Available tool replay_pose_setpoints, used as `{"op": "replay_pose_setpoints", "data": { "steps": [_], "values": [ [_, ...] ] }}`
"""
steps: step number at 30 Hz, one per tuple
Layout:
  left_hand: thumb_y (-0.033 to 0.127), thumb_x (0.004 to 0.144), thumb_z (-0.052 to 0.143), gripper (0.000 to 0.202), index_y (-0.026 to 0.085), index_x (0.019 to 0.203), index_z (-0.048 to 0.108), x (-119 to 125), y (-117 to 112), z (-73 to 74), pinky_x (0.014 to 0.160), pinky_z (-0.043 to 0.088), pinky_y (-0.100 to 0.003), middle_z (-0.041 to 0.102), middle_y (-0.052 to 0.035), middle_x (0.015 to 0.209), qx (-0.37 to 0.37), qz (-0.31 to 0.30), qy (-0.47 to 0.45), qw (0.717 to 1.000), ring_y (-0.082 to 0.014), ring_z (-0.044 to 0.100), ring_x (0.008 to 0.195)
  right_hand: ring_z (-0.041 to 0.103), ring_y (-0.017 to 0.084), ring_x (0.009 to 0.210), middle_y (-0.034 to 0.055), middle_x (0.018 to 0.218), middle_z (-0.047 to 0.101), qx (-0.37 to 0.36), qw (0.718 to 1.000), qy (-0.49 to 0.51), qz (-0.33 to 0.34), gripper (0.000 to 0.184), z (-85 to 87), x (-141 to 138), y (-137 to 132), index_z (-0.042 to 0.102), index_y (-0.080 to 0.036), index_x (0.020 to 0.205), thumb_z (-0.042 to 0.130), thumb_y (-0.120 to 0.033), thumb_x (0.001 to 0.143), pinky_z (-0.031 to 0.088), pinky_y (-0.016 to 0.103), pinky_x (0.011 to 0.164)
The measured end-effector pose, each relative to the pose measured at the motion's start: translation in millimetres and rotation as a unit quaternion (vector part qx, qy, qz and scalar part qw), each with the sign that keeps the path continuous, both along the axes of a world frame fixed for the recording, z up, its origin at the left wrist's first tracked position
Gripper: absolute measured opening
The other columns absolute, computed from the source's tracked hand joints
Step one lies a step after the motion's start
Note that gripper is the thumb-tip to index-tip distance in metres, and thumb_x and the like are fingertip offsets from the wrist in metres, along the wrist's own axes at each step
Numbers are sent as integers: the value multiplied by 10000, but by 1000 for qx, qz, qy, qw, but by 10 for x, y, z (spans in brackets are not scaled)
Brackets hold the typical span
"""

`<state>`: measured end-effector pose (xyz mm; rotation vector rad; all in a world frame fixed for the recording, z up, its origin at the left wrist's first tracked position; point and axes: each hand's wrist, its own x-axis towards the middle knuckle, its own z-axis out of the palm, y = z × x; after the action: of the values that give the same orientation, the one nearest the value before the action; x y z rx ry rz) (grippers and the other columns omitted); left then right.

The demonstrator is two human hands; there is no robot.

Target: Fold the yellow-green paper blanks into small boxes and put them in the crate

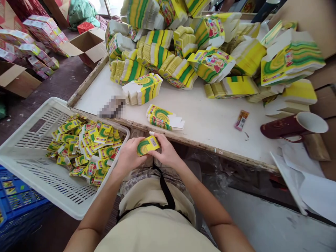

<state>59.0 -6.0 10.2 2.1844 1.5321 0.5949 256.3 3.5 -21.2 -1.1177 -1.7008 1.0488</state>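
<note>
Both my hands hold one small yellow and green carton (pixel 147 145) just below the table's front edge, over my lap. My left hand (pixel 130 154) grips its left end with curled fingers. My right hand (pixel 165 151) pinches its right end, where a barcode shows. A short stack of flat cartons (pixel 162 117) lies on the white table (pixel 210 115) right above my hands. A white plastic crate (pixel 34 175) at my left holds a heap of folded small cartons (pixel 86 147).
Large piles of flat yellow-green carton blanks (pixel 183 45) fill the back of the table. A maroon mug (pixel 296 127) lies on its side at the right, near a small wrapper (pixel 241 119). An open cardboard box (pixel 86 43) and a blue crate (pixel 15 199) stand at the left.
</note>
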Motion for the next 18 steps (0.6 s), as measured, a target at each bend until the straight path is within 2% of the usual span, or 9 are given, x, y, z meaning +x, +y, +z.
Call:
{"op": "replay_pose_setpoints", "data": {
  "steps": [2, 4, 6, 8, 11, 14, 16, 18],
  "values": [
    [297, 730, 758, 539, 189, 1223, 569, -224, 1, 2, 926, 501, -406, 678, -109, 1148, 22, 54, 7, 998, -295, 643, 1054, 611, 281, 1157, 150, 1329, 573, 22, 999, -16, -22, 697, 9, -10, 99, 486, -212, 1397, 784, -350, 782, 509, 445, 1007],
    [377, 726, 781, 632, 174, 1277, 548, -514, 3, 23, 1021, 446, -464, 645, -143, 1240, 69, 147, 43, 986, -339, 596, 1165, 615, 291, 1128, 158, 1285, 601, 49, 992, -64, -98, 619, 13, 43, 267, 505, -182, 1368, 745, -358, 824, 505, 452, 999],
    [449, 703, 805, 785, 152, 1358, 491, -779, -1, 50, 1108, 353, -535, 568, -190, 1367, 107, 237, 85, 962, -392, 496, 1300, 586, 322, 1147, 172, 1214, 638, 62, 967, -160, -190, 477, 0, 125, 468, 545, -147, 1307, 681, -287, 871, 468, 487, 1016],
    [476, 715, 796, 814, 138, 1382, 473, -924, -17, 58, 1133, 321, -552, 542, -207, 1397, 119, 275, 84, 950, -398, 459, 1339, 577, 347, 1109, 190, 1146, 660, 46, 938, -260, -225, 389, -30, 192, 647, 586, -115, 1229, 665, -202, 858, 455, 502, 990],
    [443, 798, 731, 587, 166, 1288, 564, -837, -54, 7, 1106, 385, -508, 626, -156, 1293, 90, 220, 13, 971, -336, 544, 1258, 575, 338, 1013, 183, 1057, 663, 36, 916, -330, -223, 321, -78, 224, 792, 607, -113, 1126, 670, -132, 812, 459, 471, 922],
    [417, 831, 698, 441, 203, 1208, 620, -504, -79, -94, 1051, 449, -482, 665, -114, 1235, 4, 138, -92, 986, -294, 593, 1191, 560, 320, 984, 147, 1016, 638, 66, 919, -307, -238, 365, -83, 219, 784, 560, -144, 1113, 672, -105, 768, 451, 457, 906],
    [415, 823, 709, 457, 211, 1221, 616, -249, -77, -162, 1016, 484, -463, 658, -115, 1260, -75, 93, -185, 975, -282, 604, 1188, 566, 300, 976, 114, 992, 624, 79, 931, -252, -253, 376, -52, 211, 715, 516, -170, 1115, 638, -86, 769, 459, 447, 893],
    [418, 784, 755, 555, 213, 1271, 585, -13, -47, -218, 992, 508, -442, 641, -129, 1300, -151, 58, -296, 941, -276, 612, 1195, 591, 257, 911, 68, 938, 611, 77, 949, -165, -256, 357, -1, 187, 603, 477, -198, 1107, 605, -87, 793, 484, 411, 844]
  ]
}}
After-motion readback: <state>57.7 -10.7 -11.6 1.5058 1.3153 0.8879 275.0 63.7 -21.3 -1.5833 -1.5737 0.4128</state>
